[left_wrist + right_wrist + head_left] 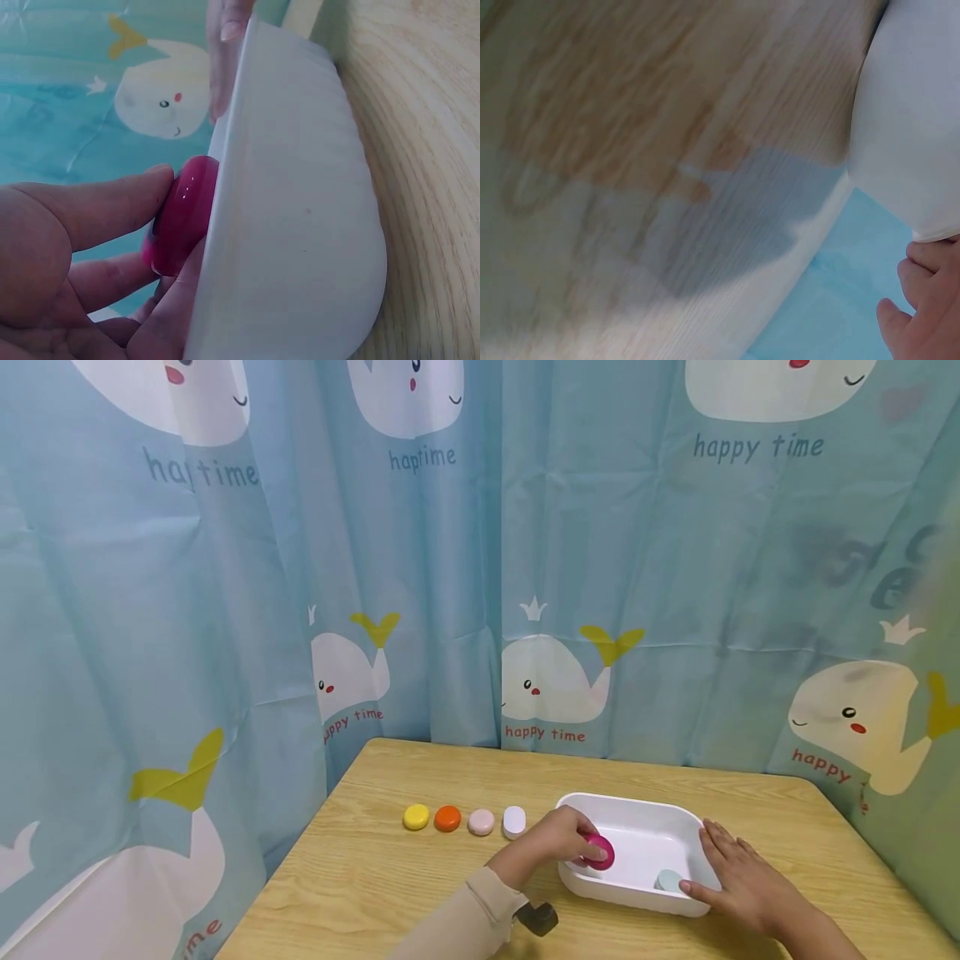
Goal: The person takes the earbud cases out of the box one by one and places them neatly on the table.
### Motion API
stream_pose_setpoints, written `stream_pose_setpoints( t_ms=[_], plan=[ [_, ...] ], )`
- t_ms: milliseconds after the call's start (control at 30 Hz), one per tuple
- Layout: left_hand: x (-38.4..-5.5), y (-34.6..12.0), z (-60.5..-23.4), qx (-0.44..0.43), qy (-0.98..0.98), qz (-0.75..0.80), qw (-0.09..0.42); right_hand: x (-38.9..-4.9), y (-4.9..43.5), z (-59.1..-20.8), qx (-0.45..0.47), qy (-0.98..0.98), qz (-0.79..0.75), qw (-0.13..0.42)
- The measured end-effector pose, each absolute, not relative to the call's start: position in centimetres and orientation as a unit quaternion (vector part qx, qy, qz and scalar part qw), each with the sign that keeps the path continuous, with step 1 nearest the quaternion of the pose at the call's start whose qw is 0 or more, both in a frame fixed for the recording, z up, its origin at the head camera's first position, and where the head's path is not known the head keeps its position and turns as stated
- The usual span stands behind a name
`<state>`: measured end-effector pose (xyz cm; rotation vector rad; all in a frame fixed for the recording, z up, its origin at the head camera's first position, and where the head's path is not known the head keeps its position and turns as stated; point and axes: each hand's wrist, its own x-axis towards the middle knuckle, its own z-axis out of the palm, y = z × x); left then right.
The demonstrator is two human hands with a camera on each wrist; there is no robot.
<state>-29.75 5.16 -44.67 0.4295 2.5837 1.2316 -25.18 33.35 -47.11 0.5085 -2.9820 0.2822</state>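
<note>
My left hand (557, 842) pinches a glossy magenta round puck (600, 852) between thumb and fingers. It holds the puck over the left end of a white rectangular plastic tray (678, 906). In the left wrist view the magenta puck (187, 214) overlaps the tray's rim, thumb on one side and fingers on the other. A pale mint round puck (668, 881) lies inside the tray at the front right. My right hand (750, 881) rests at the tray's right end, fingers fairly straight along the rim and thumb at its front corner.
Left of the tray, a row on the wooden table (360, 877) holds a yellow puck (416, 817), an orange puck (447, 818), a pale pink puck (482, 822) and a white oblong piece (514, 822). A blue whale-print curtain (450, 568) hangs behind the table.
</note>
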Motion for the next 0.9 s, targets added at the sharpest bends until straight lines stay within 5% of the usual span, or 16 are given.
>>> stream_pose_setpoints(
  t_ms=[900],
  plan=[
    [-29.1, 1.2, -44.1, 0.151, 0.849, 0.491, 0.127, -25.6, 33.8, -47.7, 0.173, -0.978, 0.103, 0.051]
  ],
)
